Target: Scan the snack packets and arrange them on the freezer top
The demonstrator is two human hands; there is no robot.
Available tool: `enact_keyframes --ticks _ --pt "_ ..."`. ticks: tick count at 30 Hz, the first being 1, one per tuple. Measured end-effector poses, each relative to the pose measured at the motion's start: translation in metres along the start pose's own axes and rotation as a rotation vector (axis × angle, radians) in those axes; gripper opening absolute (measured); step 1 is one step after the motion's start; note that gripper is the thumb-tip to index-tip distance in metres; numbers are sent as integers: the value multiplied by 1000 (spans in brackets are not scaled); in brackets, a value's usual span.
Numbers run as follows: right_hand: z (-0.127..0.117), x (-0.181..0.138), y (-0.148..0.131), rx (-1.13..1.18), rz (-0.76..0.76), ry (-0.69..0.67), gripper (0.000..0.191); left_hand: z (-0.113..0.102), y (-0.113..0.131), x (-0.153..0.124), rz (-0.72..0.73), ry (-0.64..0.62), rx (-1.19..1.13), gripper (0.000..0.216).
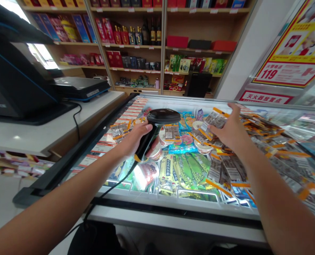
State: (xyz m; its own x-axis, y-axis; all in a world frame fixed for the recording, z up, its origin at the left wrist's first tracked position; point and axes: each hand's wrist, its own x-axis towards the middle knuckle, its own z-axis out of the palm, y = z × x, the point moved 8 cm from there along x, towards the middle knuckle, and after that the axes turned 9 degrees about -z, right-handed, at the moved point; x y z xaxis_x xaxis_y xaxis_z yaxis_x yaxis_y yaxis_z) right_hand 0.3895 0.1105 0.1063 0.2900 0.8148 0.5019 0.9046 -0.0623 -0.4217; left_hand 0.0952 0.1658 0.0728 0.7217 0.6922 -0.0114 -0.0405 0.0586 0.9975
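My left hand (133,140) is wrapped round the handle of a black handheld barcode scanner (163,116), its head facing down and its cable trailing toward me. Between the thumb and fingers of my right hand (232,129) is a small clear packet (215,119) with orange edges and a printed white label. Many similar packets lie in a heap (274,145) on the glass top, to the right and under my right forearm. One lone packet (172,132) lies just below the scanner's head. A few more packets (119,130) rest left of my left hand.
Under the glass, the chest freezer (173,214) holds tubs and green and blue ice-cream packs (192,164). At left, a counter (30,140) carries a weighing scale (80,86) and a black terminal (16,71). Stocked shelves (131,46) line the back; a wall sign (290,72) hangs right.
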Motion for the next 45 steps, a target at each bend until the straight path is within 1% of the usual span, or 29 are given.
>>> enact_keyframes --ticks 2,4,6,8,9,10,11,12,13,14,15,16,18,21,22,24,27,29,31,35,40,45 --pt "-14 4 25 -186 107 31 97 -7 5 2 15 63 -19 47" --pt "-27 4 40 -344 182 57 96 -17 8 3 20 133 -33 45" --pt "-36 3 36 -415 171 134 91 -26 9 4 26 199 -52 42" --pt "-35 3 13 -391 57 219 80 -34 7 6 27 239 -78 39" --pt "-28 3 -4 -345 -31 220 73 -37 6 7 23 250 -90 38" --pt "-16 4 -21 -269 -116 171 65 -39 5 8 17 257 -101 38" --pt "2 4 -38 -172 -191 76 57 -41 3 9 11 261 -110 37" --pt "25 4 -55 -58 -245 -63 51 -42 2 9 8 262 -115 38" --pt "50 2 -68 41 -265 -211 47 -43 1 10 7 262 -118 38" --pt "72 -1 -78 94 -272 -334 48 -43 1 10 10 262 -119 38" --pt "90 -3 -87 100 -288 -408 52 -43 1 9 13 259 -118 38" --pt "105 -3 -93 72 -320 -452 57 -42 2 9 19 253 -114 39" --pt "126 1 -101 -8 -397 -480 65 -39 5 6 32 237 -101 39" --pt "140 8 -99 -57 -423 -498 73 -33 8 4 42 212 -81 40" --pt "140 9 -96 -62 -417 -502 76 -33 9 4 42 208 -76 40" --pt "133 7 -94 -67 -419 -471 80 -31 9 4 46 193 -60 39" --pt "110 -4 -94 -46 -439 -350 82 -26 6 5 49 134 -23 36" --pt "94 -13 -91 -20 -428 -282 78 -22 2 5 33 91 21 34" --pt "82 -17 -87 3 -412 -247 72 -18 -3 4 7 58 67 34" --pt "65 -14 -79 15 -399 -197 69 -7 -10 2 -27 -37 58 38" --pt "60 -12 -80 0 -404 -180 69 4 -15 1 -61 -151 66 53" --pt "62 -16 -83 24 -401 -187 68 9 -15 -1 -74 -195 -5 53"
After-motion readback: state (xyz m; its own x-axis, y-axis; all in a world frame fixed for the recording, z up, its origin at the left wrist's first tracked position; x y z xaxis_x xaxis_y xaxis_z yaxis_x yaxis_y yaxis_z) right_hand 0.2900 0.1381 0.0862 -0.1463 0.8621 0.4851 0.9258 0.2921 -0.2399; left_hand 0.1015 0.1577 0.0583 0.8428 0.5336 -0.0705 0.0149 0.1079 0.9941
